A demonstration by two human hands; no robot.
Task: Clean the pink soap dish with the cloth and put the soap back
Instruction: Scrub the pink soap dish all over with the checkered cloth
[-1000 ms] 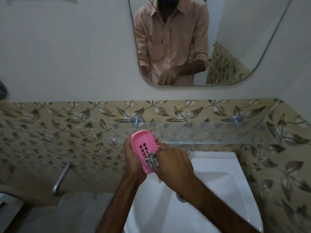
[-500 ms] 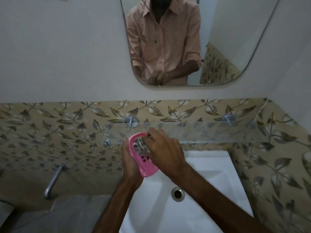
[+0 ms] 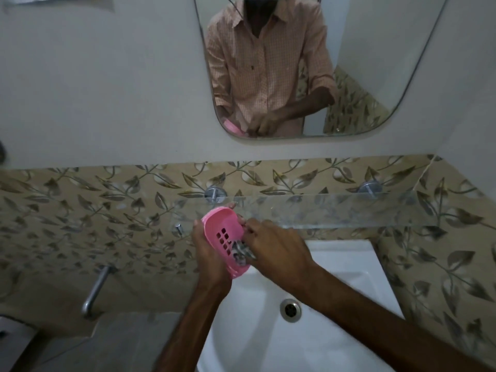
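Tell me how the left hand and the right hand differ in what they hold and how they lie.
The left hand grips the pink soap dish, tilted on edge; the right hand pinches the grey cloth. The left hand wraps behind the dish; the right hand lies in front, pressing the cloth into its lower end. Both are above the white sink.

Left hand (image 3: 207, 255), right hand (image 3: 279, 251): two. Pink soap dish (image 3: 220, 224): one. Cloth (image 3: 240, 252): one. Sink (image 3: 349, 267): one.

Setting: home bathroom.
White washbasin (image 3: 335, 264), wall mirror (image 3: 362, 63), glass shelf (image 3: 335, 210), leaf-patterned tiles (image 3: 80, 210), wall tap (image 3: 95, 289).
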